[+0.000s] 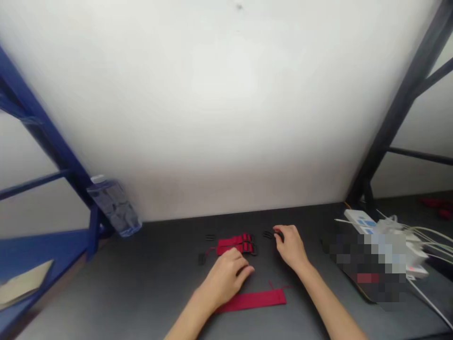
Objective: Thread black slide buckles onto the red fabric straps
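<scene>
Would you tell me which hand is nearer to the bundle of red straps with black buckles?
Left. The left hand lies just on the near side of the red strap bundle, knuckles about against it. The right hand is apart, to its right, fingertips at a small black piece.

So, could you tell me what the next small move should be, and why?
Probably carry the black buckle piece in the right hand across to the red strap bundle beside the left hand: the piece seems pinched, apart from the bundle, which bears black buckles.
</scene>
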{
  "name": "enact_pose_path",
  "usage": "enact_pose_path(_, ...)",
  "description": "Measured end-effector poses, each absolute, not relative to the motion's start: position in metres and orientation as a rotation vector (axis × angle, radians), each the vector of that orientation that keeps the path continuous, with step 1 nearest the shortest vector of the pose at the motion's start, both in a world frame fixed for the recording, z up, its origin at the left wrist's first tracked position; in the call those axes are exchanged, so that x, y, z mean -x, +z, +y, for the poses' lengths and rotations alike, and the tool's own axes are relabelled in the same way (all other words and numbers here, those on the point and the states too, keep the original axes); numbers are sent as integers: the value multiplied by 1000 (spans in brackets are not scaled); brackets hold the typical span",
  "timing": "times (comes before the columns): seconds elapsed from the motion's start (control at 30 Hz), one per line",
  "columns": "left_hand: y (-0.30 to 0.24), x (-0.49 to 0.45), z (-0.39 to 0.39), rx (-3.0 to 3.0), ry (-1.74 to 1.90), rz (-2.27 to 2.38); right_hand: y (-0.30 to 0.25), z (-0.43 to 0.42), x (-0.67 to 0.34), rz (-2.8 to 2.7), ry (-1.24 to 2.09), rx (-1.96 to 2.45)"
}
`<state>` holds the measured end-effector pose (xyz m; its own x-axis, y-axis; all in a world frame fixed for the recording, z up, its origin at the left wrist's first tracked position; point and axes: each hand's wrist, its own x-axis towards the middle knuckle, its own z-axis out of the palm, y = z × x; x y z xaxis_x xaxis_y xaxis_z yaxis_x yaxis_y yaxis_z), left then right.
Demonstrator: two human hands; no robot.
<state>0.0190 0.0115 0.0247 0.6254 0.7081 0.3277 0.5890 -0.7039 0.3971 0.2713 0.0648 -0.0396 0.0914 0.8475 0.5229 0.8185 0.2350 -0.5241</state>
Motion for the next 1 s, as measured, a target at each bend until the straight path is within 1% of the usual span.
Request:
enact_pose_path(0.1, 25, -32, -2, -2593, 570, 938, -40, 66, -264, -1815, 56, 1585)
enact_pose_path(0.27, 22, -40, -10, -2541, 489, 878, -34, 67, -254, -1922, 27, 1610)
enact_pose_path(0.5, 24, -38, -6, -2317, 480, 915, -26, 61, -249, -1948, 37, 1600)
enact_pose_path(0.7, 13, -35, 2, -2238, 617, 942, -22, 54, -246, -1962, 63, 1532)
enact_pose_path(0.9, 9, -36, -1, -2238, 471, 926, -23, 54, -247, -1943, 93, 1513)
enact_pose_path(1.0, 9, -39, -6, -2278, 485, 887, -24, 55, -248, -1941, 104, 1503)
